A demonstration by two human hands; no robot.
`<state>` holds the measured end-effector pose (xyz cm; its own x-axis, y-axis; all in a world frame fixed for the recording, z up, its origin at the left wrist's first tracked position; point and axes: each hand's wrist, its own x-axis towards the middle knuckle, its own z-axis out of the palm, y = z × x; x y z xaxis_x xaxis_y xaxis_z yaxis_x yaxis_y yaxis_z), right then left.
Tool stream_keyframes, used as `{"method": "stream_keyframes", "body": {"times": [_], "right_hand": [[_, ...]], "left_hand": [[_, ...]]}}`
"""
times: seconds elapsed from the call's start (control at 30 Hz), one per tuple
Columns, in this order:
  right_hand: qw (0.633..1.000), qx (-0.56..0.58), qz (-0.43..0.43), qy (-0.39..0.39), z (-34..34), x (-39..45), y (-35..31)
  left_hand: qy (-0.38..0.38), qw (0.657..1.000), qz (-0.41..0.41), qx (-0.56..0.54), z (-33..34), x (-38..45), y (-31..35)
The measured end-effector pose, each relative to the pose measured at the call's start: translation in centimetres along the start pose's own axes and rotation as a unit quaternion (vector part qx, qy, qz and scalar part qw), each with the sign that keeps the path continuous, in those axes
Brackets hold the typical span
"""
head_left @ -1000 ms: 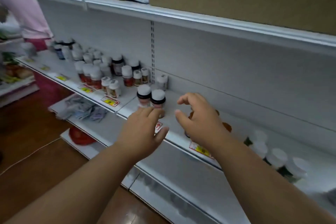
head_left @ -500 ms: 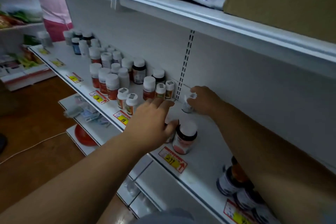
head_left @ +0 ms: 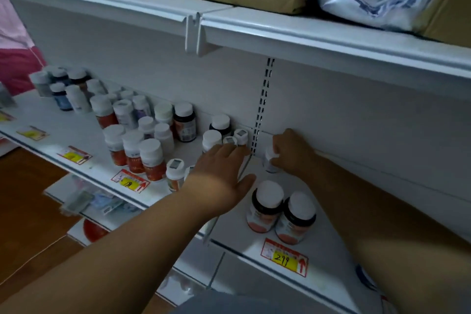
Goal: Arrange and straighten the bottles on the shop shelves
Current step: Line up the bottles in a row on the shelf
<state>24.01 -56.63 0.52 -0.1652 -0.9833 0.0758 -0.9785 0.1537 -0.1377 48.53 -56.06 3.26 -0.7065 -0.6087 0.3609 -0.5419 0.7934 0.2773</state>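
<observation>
Bottles (head_left: pixel 150 155) crowd the shelf (head_left: pixel 254 245) toward 10 o'clock; one small bottle (head_left: pixel 269 162) stands alone at the back wall. Right hand (head_left: pixel 295 153) curls round it. Left hand (head_left: pixel 221 171) lies flat, fingers straight, touching the small bottles at 11 o'clock. Step in hand looks like gathering the stray; next likely calls for sliding it left, upright, into the row.

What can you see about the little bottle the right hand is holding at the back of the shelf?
The small bottle is pale, whitish and looks like plastic. It stands near the back wall of the white shelf, just right of the slotted upright. The right hand curls round it from the right, hiding most of it, so its label and cap cannot be read. It seems roughly upright. No other bottle touches it; the two dark, white-capped bottles stand apart, nearer the front.
</observation>
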Motion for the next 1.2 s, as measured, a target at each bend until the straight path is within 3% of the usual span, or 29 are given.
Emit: {"method": "stream_keyframes", "body": {"times": [0.17, 0.33, 0.47, 0.8, 1.07, 1.2], "right_hand": [[0.96, 0.241, 0.083, 0.118, -4.2, -3.2, -2.7], [0.897, 0.372, 0.138, 0.196, -9.5, -10.8, -5.8], [0.88, 0.374, 0.185, 0.226, -11.0, -17.4, -6.5], [0.835, 0.358, 0.277, 0.314, -12.0, -37.6, -1.4], [0.82, 0.238, 0.384, 0.352, -12.9, -58.6, 7.3], [0.82, 0.238, 0.39, 0.344, -13.8, -62.8, 12.7]], "left_hand": [[-0.018, 0.996, 0.001, -0.091, 0.4, 0.9, -1.5], [-0.039, 0.965, 0.022, -0.259, 0.4, 1.6, 2.1], [-0.053, 0.923, 0.092, -0.37, 0.8, -0.1, 7.3], [-0.138, 0.857, 0.248, -0.43, 4.5, -4.6, 24.1], [-0.224, 0.855, 0.275, -0.377, 11.2, -12.4, 43.6], [-0.226, 0.875, 0.274, -0.328, 14.1, -13.0, 49.5]]}}
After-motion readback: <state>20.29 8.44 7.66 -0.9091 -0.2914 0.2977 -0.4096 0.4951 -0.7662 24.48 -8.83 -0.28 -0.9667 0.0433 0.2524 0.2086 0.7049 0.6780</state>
